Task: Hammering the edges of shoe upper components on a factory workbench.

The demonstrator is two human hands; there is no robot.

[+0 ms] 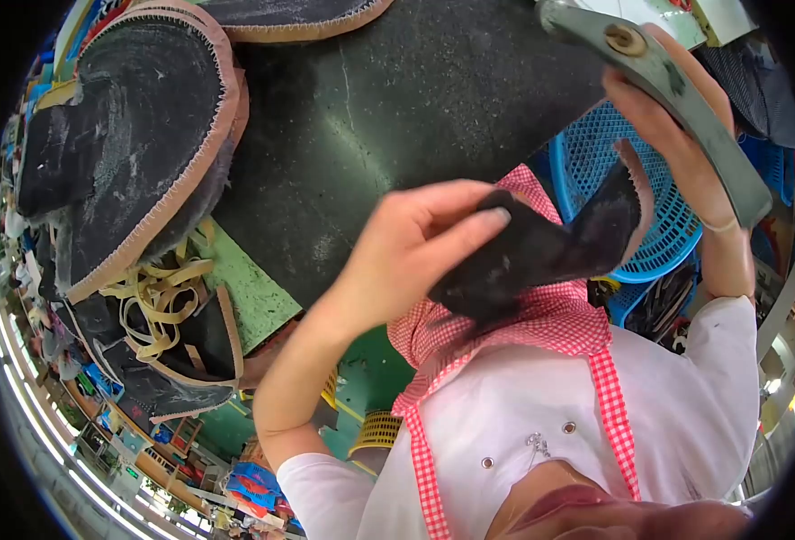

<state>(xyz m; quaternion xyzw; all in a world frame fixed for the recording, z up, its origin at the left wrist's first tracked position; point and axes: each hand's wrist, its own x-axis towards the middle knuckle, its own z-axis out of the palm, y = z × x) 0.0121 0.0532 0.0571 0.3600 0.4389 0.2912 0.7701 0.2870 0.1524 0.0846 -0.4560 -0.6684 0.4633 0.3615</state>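
My left hand (pixel 438 229) pinches a floppy black material piece (pixel 541 247) between thumb and fingers. The piece hangs bent in front of my apron, and its right end carries a pinkish stitched edge. Up at the right, my right hand (pixel 663 126) is raised behind a grey-green machine arm (pixel 685 108), which covers much of it. Whether its fingers grip anything cannot be made out. Beneath the black piece and the right forearm is a blue plastic basket (pixel 564 175).
Large black pieces with pink stitched borders (pixel 145 135) are stacked at the left of the dark worktable (pixel 325 135). Below them lie tan strips (pixel 159 306) and a green board (pixel 244 279). A yellow basket (pixel 379 432) stands lower down.
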